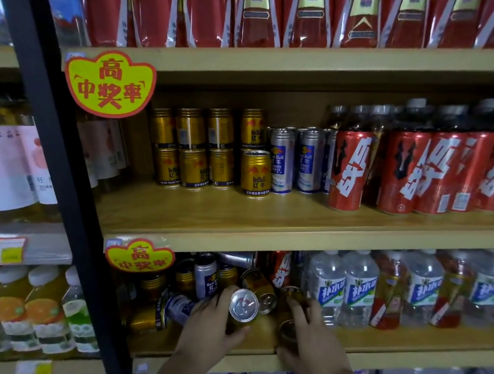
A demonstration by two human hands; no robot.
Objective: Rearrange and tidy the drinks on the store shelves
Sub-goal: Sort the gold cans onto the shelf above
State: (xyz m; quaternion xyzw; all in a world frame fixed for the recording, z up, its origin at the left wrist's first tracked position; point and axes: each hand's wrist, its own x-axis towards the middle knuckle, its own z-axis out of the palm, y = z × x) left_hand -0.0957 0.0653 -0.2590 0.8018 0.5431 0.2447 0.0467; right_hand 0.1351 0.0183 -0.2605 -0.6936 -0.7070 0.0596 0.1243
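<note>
Here, shelf above the hands (212, 215): it carried seven gold cans (193, 149) stacked in two tiers, one more gold can standing forward, and at least three silver-blue cans (282, 161); the red bottles (420, 168) stood farther right, count unclear.
Water bottles (359, 281): about four, right of the right hand, with amber bottles between them.
Jumbled cans (206, 276): a pile of gold and silver cans lay tipped just beyond both hands; their number could not be told.
Left hand (206, 334): fingers curled around a gold can (243, 306) held on its side, its silver top facing the camera.
Right hand (307, 333): wrapped around a second dark gold can (288, 331), just right of the left hand.
</note>
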